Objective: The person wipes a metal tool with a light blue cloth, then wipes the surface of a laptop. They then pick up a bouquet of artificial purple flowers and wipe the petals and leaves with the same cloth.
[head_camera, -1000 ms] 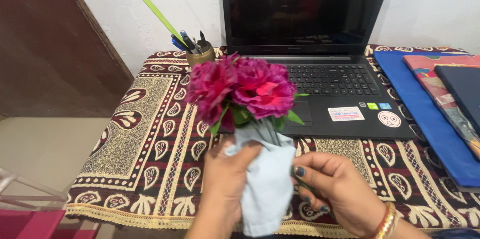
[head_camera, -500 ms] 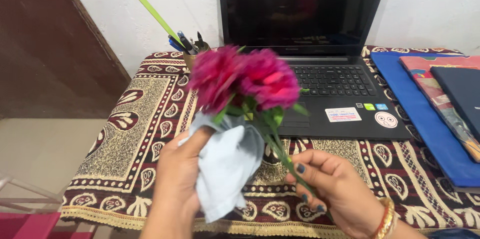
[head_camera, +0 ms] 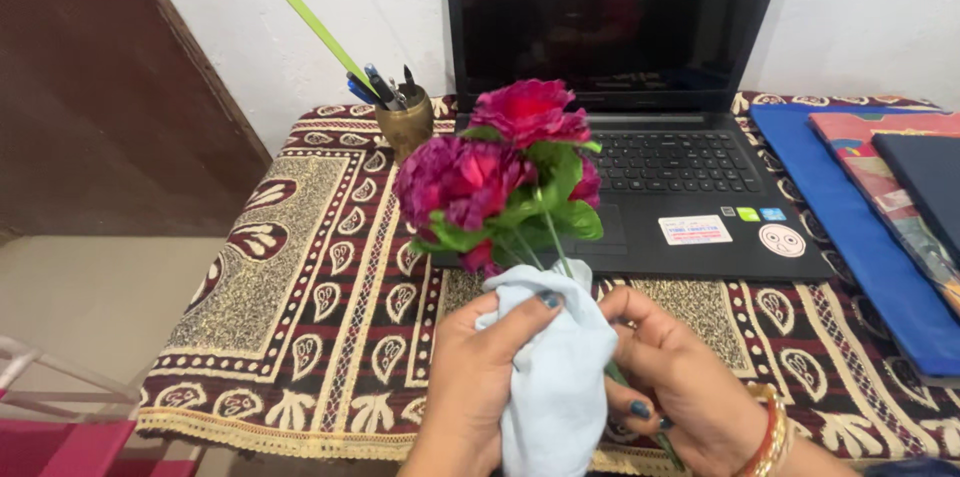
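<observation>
Two hands clasp one magenta flower bunch (head_camera: 500,172) over the patterned tablecloth (head_camera: 300,267): left hand (head_camera: 480,377) now presses pale cloth (head_camera: 555,377) back around the stems, right hand (head_camera: 680,377) grips them below; laptop (head_camera: 640,87) behind, white wall (head_camera: 860,7) beyond.

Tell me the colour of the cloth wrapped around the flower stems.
The soft cloth is pale light blue, seen best in the head view.

One head-worn camera looks down, close over the table (head_camera: 300,267).
</observation>
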